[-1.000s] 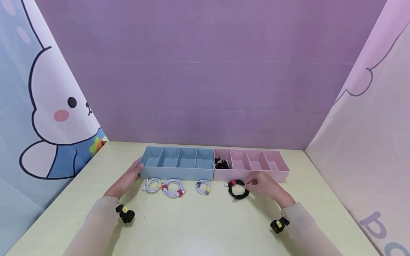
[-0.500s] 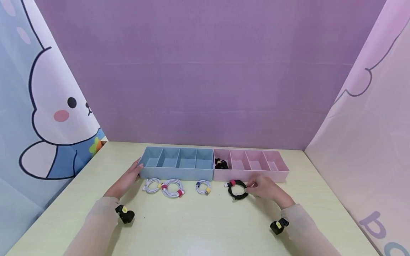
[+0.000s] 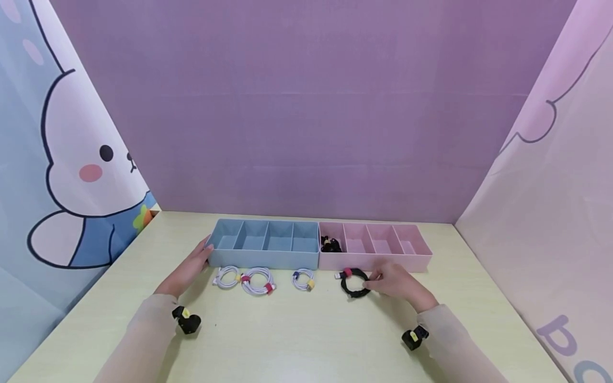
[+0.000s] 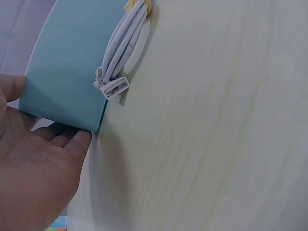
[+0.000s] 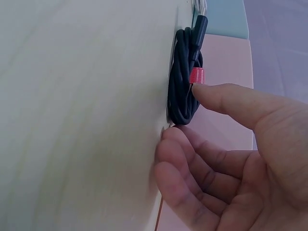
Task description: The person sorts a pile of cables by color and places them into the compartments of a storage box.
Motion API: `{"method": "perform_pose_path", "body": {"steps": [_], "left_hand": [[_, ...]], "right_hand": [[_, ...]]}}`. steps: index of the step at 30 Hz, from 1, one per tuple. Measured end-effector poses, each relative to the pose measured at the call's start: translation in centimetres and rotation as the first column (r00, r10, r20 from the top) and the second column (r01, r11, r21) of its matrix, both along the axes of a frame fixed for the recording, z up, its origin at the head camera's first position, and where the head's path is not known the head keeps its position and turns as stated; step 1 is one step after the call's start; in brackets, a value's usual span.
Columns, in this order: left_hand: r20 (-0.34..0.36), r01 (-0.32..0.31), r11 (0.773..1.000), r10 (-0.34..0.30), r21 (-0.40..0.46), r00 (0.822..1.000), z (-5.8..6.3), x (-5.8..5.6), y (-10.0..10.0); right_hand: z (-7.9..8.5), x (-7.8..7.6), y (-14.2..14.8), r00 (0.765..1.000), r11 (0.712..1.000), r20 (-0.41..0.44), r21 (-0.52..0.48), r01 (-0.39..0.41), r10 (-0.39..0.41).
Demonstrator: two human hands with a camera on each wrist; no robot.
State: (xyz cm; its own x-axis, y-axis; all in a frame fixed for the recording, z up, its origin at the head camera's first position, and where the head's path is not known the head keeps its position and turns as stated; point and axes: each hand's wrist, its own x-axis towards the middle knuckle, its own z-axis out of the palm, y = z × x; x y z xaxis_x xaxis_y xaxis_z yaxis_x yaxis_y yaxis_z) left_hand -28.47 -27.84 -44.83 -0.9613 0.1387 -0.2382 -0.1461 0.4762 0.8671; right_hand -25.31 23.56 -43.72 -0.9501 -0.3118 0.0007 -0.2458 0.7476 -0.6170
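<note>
My left hand point(image 3: 189, 268) rests against the left end of a blue divided box point(image 3: 263, 260); in the left wrist view its thumb point(image 4: 12, 87) lies by the rim and the other fingers touch the end wall. A black coiled cable point(image 3: 346, 289) with a red tie point(image 5: 197, 75) lies on the table before a pink divided box point(image 3: 373, 261). My right hand point(image 3: 395, 280) pinches the coil's right edge between thumb and fingers. In the right wrist view the thumb tip is by the red tie, and the lower fingers are curled near the tabletop.
Three white coiled cables lie in front of the blue box: a left one point(image 3: 221, 283), a middle one point(image 3: 257, 292) and a right one point(image 3: 299, 287). A black bundle point(image 3: 331, 245) sits in the pink box's leftmost compartment. A purple backdrop point(image 3: 306, 117) stands behind the table point(image 3: 287, 335).
The right hand and the black cable have shifted very slightly left, with the fingers now lower on the coil's edge. The left hand stays on the blue box.
</note>
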Motion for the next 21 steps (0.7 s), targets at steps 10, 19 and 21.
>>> {"method": "perform_pose_path", "body": {"steps": [10,19,21], "left_hand": [[-0.010,0.006,1.000,-0.006,0.009,1.000,0.03,-0.04,-0.10],[-0.024,0.015,1.000,-0.014,0.027,1.000,0.04,0.12,-0.15],[-0.027,0.017,0.999,-0.016,0.030,1.000,0.06,0.15,-0.15]], "right_hand": [[0.11,0.09,-0.51,0.998,0.998,-0.006,0.028,0.055,-0.054],[-0.27,-0.26,-0.63,0.997,0.996,0.010,0.044,0.080,-0.080],[-0.34,-0.33,-0.56,0.996,0.996,0.031,0.035,0.080,-0.081]]}}
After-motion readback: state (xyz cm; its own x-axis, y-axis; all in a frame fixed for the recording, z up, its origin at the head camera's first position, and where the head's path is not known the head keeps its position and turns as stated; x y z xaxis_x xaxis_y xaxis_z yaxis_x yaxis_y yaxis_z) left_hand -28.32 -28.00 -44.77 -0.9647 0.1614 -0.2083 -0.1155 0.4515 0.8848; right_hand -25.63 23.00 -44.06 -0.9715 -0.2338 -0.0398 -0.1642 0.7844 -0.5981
